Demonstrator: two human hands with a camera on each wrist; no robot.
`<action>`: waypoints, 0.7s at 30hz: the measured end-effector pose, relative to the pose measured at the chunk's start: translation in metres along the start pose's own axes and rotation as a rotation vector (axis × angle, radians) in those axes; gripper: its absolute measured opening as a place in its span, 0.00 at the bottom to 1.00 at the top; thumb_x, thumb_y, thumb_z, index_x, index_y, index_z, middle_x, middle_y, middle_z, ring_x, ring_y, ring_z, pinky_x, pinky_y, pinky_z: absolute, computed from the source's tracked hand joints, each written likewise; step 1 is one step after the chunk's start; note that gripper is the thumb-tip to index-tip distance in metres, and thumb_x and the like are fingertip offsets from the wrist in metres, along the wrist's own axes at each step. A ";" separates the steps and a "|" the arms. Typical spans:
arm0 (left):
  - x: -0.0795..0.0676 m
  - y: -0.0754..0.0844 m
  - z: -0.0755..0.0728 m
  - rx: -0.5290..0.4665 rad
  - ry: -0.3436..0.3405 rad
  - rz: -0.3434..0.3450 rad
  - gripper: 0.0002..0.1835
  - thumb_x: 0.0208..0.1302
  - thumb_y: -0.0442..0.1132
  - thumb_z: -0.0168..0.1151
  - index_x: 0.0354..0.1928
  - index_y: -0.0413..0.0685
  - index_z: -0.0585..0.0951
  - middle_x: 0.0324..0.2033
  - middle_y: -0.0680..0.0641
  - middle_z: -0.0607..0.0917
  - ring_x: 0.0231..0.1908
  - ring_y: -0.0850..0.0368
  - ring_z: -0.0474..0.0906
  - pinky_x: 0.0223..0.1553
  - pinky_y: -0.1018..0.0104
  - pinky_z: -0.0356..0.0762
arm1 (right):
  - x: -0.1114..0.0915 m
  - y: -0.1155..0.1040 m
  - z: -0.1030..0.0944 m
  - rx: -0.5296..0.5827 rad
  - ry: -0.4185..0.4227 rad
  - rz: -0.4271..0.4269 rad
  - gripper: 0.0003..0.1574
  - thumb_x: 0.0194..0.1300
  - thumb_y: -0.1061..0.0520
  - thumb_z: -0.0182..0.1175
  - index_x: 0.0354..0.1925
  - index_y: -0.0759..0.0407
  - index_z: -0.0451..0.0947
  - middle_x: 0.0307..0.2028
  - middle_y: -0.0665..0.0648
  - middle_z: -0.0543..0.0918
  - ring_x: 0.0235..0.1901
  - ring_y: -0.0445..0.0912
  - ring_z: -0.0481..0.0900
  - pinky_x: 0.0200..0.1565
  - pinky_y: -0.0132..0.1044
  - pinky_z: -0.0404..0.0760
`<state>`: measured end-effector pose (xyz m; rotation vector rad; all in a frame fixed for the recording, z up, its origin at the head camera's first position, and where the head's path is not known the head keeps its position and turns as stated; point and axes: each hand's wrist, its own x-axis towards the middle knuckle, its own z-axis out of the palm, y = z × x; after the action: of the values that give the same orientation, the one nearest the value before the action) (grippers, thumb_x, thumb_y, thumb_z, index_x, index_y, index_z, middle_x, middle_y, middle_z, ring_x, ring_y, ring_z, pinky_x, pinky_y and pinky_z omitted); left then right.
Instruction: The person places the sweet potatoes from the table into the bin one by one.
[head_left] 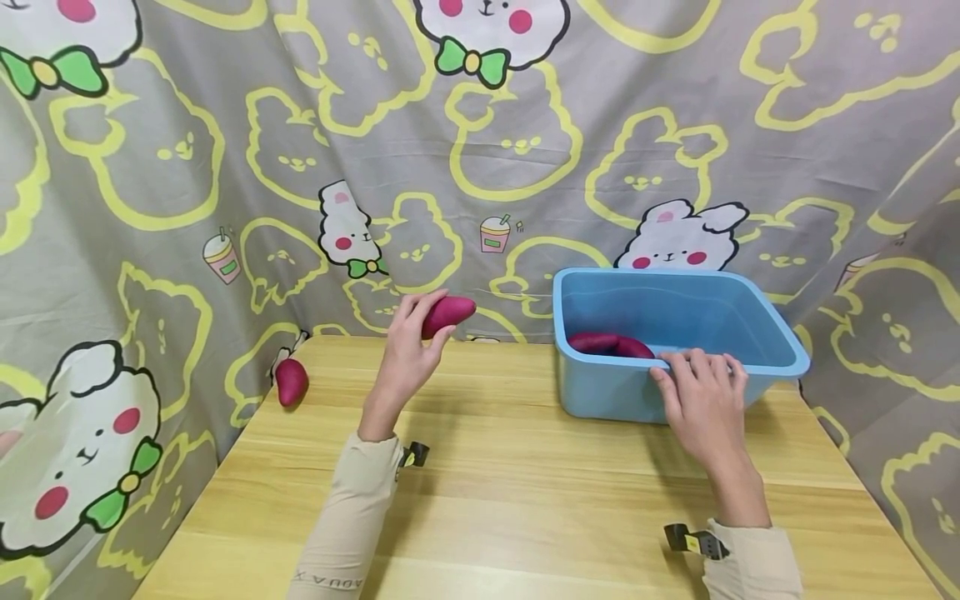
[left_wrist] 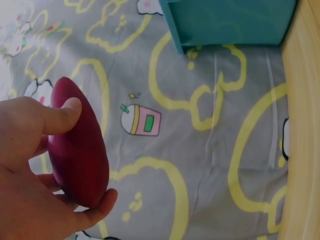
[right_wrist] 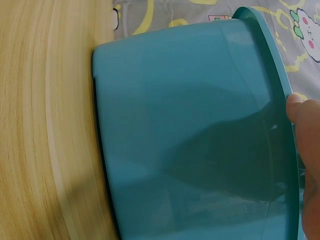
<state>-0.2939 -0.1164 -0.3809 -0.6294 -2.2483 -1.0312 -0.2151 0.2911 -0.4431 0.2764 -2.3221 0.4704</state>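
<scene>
My left hand (head_left: 408, 350) holds a purple-red sweet potato (head_left: 450, 314) in the air above the back of the table, left of the blue bin (head_left: 615, 392). In the left wrist view the thumb and fingers pinch this sweet potato (left_wrist: 80, 150) around its sides. My right hand (head_left: 705, 400) grips the bin's near rim, fingers over the edge and thumb outside. Inside the bin lie sweet potatoes (head_left: 633, 347), partly hidden by the near wall. Another sweet potato (head_left: 291, 382) rests at the table's left edge.
The wooden table (head_left: 495, 483) carries the bin at its back right. A patterned grey curtain (head_left: 420, 167) hangs close behind the table and along both sides.
</scene>
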 end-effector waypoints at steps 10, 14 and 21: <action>0.002 0.009 0.008 -0.016 -0.049 -0.011 0.27 0.68 0.35 0.68 0.69 0.47 0.76 0.59 0.38 0.74 0.57 0.41 0.71 0.54 0.47 0.77 | 0.000 0.000 0.000 0.004 0.002 0.001 0.17 0.73 0.52 0.62 0.53 0.62 0.80 0.46 0.65 0.79 0.54 0.65 0.69 0.66 0.69 0.49; 0.003 0.010 0.011 -0.004 -0.072 0.014 0.29 0.69 0.32 0.66 0.71 0.44 0.74 0.61 0.37 0.72 0.58 0.38 0.69 0.55 0.47 0.75 | 0.000 0.000 0.000 0.004 0.001 0.002 0.17 0.73 0.53 0.62 0.53 0.61 0.80 0.46 0.65 0.79 0.54 0.65 0.69 0.67 0.69 0.49; 0.005 0.016 0.016 -0.005 -0.111 0.033 0.29 0.70 0.30 0.64 0.72 0.43 0.72 0.62 0.36 0.72 0.59 0.37 0.68 0.57 0.46 0.75 | 0.000 0.000 0.000 0.005 -0.001 0.006 0.16 0.73 0.52 0.62 0.53 0.61 0.80 0.47 0.65 0.79 0.55 0.65 0.69 0.67 0.69 0.49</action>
<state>-0.2925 -0.0938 -0.3778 -0.7402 -2.3234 -1.0077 -0.2153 0.2910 -0.4434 0.2725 -2.3238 0.4790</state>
